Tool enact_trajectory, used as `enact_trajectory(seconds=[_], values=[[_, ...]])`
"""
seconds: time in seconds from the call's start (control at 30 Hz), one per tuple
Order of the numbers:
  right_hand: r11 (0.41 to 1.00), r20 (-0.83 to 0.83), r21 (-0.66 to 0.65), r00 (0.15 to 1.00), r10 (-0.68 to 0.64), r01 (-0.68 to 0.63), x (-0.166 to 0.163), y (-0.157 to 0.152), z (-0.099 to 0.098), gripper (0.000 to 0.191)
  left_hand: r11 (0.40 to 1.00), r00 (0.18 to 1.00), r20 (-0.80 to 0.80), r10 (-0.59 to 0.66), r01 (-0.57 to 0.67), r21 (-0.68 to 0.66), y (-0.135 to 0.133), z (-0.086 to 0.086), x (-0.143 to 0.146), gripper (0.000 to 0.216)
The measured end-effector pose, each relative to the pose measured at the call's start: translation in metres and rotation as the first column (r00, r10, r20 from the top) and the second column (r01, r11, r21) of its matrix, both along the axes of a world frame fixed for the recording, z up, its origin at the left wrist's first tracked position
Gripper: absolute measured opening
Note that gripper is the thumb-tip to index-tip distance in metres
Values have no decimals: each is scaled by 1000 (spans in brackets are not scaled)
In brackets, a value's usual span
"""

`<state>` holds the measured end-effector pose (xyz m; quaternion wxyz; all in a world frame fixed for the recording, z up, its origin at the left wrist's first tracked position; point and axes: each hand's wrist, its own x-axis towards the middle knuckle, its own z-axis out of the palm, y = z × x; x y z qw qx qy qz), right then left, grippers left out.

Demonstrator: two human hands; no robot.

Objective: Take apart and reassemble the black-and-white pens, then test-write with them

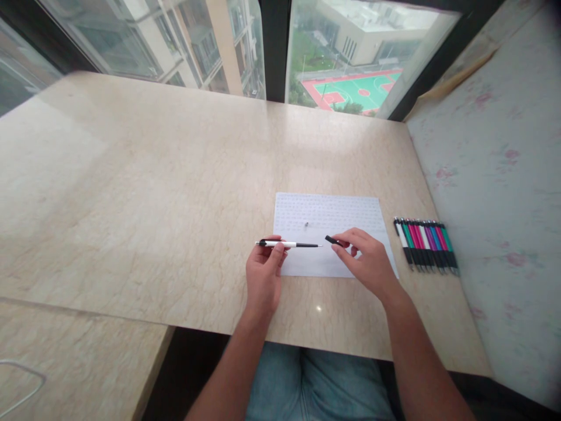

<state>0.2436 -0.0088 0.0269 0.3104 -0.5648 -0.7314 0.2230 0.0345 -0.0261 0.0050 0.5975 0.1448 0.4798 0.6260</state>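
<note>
My left grip (pixel 264 278) pinches white-barrelled pen (pixel 274 244) across left edge of paper (pixel 324 266); my right grip (pixel 367 263) pinches black sleeve (pixel 332 240) over paper, apart from pen. My judgement: partway; sleeve and small piece (pixel 306 224) off pen, both remaining unjoined. Count: one held pen, one sleeve, one small piece on paper, one paper sheet; right of paper, on bench (pixel 175 204), pen row (pixel 425 245), roughly ten, too packed for certainty.

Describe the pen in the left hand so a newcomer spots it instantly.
On the beige countertop lies a white paper sheet. Over its left edge, the left hand holds a white-and-black pen, tip pointing right. Unlike the row of pens at the right, it has its slim black refill exposed.
</note>
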Motion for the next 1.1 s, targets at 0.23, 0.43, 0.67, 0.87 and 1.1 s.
enact_trajectory(seconds=[0.23,0.43,0.67,0.87,1.1], values=[[982,232,60,954,-190,181,-33,25,-18,19,1000,1000,18,-9,9,11,0,0,1,27],[980,205,39,959,-198,194,-51,37,-25,24,1000,1000,22,-15,15,12,0,-2,0,28],[979,-270,-172,951,-150,106,-34,24,-9,42,999,999,9,-35,35,0,-2,-1,0,27],[925,-400,-315,914,76,-215,-30,10,-9,42,994,991,-81,-103,104,19,-3,2,1,29],[992,-300,-46,949,101,-120,-31,8,-14,30,974,962,-156,-224,226,-2,-4,3,2,27]])
